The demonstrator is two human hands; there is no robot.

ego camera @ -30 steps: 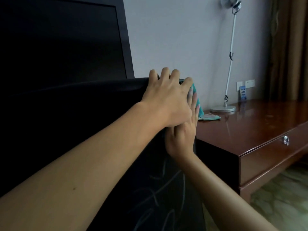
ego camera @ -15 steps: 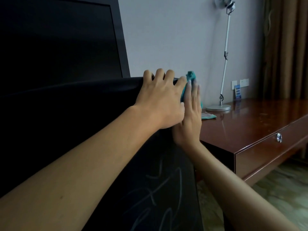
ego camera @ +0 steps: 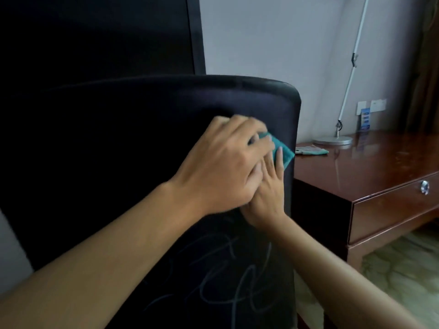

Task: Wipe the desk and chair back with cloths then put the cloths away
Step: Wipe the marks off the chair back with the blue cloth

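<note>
Both hands work on the back of a dark chair [ego camera: 147, 143], which fills the left and middle of the head view. The left hand [ego camera: 228, 162] lies over the upper right part of the chair back, fingers bent and blurred, its fingertips on a teal cloth [ego camera: 283, 154] — whether they curl round the cloth or only press on it cannot be told through the blur. The right hand [ego camera: 268, 193] sits just below and partly under the left, palm toward the chair back, fingers straight and pointing up, their tips pressing flat on the lower edge of the same cloth; its grip is loose and open, holding the cloth against the upholstery rather than closing round it. The cloth shows as a small teal corner next to the chair's right edge, below the curved top rim. Lower on the chair back, pale scribbled lines [ego camera: 237, 288] mark the dark covering. To the right stands a reddish-brown wooden surface [ego camera: 380, 172] with a drawer and a round metal knob [ego camera: 424, 187]. On it, near the chair, lies a second cloth [ego camera: 313, 151] — pale and flat — just beside the round base of a white desk lamp [ego camera: 332, 140], whose thin arm rises toward the top of the view. Behind the chair hangs a large dark panel [ego camera: 95, 32] on the pale wall.
</note>
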